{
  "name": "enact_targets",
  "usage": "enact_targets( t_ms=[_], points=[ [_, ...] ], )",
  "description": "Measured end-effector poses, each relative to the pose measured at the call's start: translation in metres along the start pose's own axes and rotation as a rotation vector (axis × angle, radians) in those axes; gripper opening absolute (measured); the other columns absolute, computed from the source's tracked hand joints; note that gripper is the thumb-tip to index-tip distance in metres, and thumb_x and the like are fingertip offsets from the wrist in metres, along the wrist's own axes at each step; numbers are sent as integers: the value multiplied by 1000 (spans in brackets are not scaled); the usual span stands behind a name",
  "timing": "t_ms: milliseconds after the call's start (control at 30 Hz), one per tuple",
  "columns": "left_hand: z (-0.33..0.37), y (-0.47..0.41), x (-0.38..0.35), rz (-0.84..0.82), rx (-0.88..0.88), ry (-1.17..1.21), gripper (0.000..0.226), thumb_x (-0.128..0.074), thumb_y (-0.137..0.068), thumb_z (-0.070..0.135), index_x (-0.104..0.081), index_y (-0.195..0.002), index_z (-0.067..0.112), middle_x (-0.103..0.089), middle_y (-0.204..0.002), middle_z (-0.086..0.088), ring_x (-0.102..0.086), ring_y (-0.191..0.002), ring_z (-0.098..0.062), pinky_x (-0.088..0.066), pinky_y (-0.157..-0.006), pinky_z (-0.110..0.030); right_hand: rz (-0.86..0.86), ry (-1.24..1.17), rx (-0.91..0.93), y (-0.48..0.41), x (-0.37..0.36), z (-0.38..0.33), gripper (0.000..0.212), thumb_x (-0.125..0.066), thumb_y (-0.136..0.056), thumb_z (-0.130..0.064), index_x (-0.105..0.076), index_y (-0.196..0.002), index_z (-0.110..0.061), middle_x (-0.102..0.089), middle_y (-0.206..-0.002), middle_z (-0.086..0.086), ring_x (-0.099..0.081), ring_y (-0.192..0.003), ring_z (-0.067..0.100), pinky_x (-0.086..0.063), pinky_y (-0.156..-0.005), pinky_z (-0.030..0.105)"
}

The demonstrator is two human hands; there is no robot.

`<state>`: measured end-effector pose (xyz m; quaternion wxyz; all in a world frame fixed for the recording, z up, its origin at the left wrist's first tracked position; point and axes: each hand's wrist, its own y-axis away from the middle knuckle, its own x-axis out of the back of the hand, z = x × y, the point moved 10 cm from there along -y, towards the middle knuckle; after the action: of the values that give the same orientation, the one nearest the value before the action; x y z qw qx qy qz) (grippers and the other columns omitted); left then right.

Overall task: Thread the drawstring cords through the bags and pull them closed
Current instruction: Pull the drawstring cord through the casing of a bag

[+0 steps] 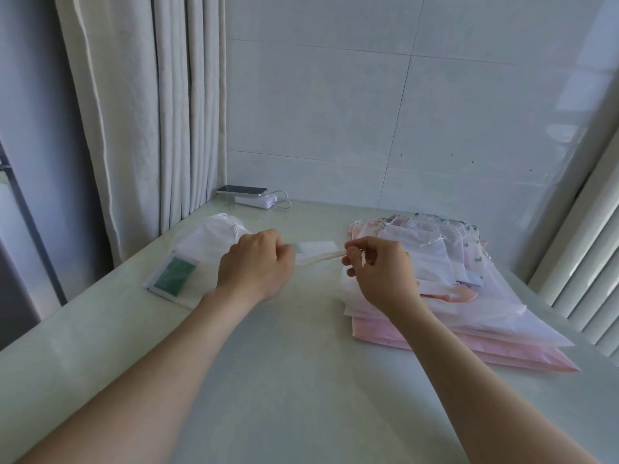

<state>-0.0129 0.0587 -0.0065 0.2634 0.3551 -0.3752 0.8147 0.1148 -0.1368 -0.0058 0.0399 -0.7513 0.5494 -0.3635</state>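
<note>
Curtain (140, 112): pale and pleated, hanging well to the left of the left hand, down past the table edge.
Green packet (174, 274): flat on the table in a clear sleeve, just left of the left wrist.
White bag (214, 236): lying flat beyond the left hand and partly hidden behind it, its drawstring top bunched at the far end.
Phone (243, 190): far beyond the left hand by the wall, lying on top of a white power bank (256, 200), which has a white cable looping from its right side.
Left hand (256, 266): back turned up, fingers curled under and closed round the left end of the small bag. The fingertips are hidden from here.
Small bag (321, 258): held just above the table between the two hands. A pale gathered strip of it runs taut from one hand to the other. I cannot tell whether that strip is cord or fabric.
Right hand (382, 269): thumb and forefinger pinch the right end of the strip, and the other fingers are loosely curled.
Pile of bags (469, 296): sheer white and pink bags overlapping on the table, beneath and to the right of the right hand, with thin cords showing at the far end.
Table (301, 380): pale and glossy, with both forearms reaching over it.
</note>
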Motion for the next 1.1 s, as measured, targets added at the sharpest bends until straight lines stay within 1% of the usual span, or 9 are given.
enact_targets(
  t_ms=[100,167,300,500,633,733,833,967,1100],
  points=[
    [4,2,-9,-117,-68,-63,17,-56,-83,44,-56,-85,28,-66,-84,10,-61,-83,-24,-46,-70,-34,8,-82,-60,2,2,3,20,-59,-103,-13,-76,-96,-23,-78,-78,-3,-74,-63,10,-57,-72,21],
    [2,3,-14,-143,-99,-113,18,-58,-78,46,-53,-87,32,-66,-86,13,-61,-85,-21,-44,-69,-33,13,-121,-96,3,2,6,19,-60,-103,-14,-76,-97,-23,-79,-79,-4,-75,-63,10,-60,-75,29],
    [2,-1,-11,-60,-132,-23,7,-54,-96,36,-56,-92,30,-69,-86,9,-62,-88,-25,-50,-69,-36,4,-190,-166,4,0,13,17,-58,-104,-16,-75,-103,-23,-79,-83,-6,-76,-66,12,-63,-78,44],
    [-3,-8,6,63,-125,162,30,-49,-108,28,-64,-83,19,-71,-74,11,-64,-77,-25,-55,-74,-44,-32,-411,-228,1,-4,14,29,-41,-112,-17,-67,-123,-13,-79,-100,3,-78,-78,24,-60,-72,38],
    [-13,-6,14,104,79,81,27,-33,-107,25,-50,-89,12,-56,-88,-6,-49,-85,-37,-39,-69,-40,-20,-558,-287,2,-7,16,34,-34,-115,-23,-63,-123,-8,-80,-96,9,-79,-80,28,-62,-76,38],
    [-19,-2,11,35,202,220,39,-34,-91,43,-39,-66,14,-48,-70,-5,-45,-72,-32,-34,-62,-37,39,-563,-339,4,-3,21,41,-32,-115,-29,-64,-115,-3,-79,-85,14,-78,-74,30,-63,-74,42],
    [-23,-3,4,-11,264,395,47,-44,-90,52,-28,-61,19,-34,-61,0,-36,-62,-24,-31,-59,-35,125,-467,-384,7,6,29,50,-35,-114,-40,-66,-102,-3,-78,-75,13,-77,-67,31,-65,-69,45],
    [-34,-7,0,60,298,570,50,-57,-91,32,-23,-56,21,-27,-58,0,-30,-61,-25,-28,-60,-33,216,-608,-444,11,11,33,55,-34,-114,-42,-67,-95,-2,-78,-79,15,-77,-64,28,-64,-61,37],
    [-46,-4,-3,146,427,777,45,-54,-95,19,-30,-57,19,-30,-45,6,-51,-46,-24,-43,-57,-31,268,-915,-482,12,5,30,52,-30,-114,-42,-64,-103,-5,-80,-85,12,-77,-66,19,-57,-56,26]
  ],
)
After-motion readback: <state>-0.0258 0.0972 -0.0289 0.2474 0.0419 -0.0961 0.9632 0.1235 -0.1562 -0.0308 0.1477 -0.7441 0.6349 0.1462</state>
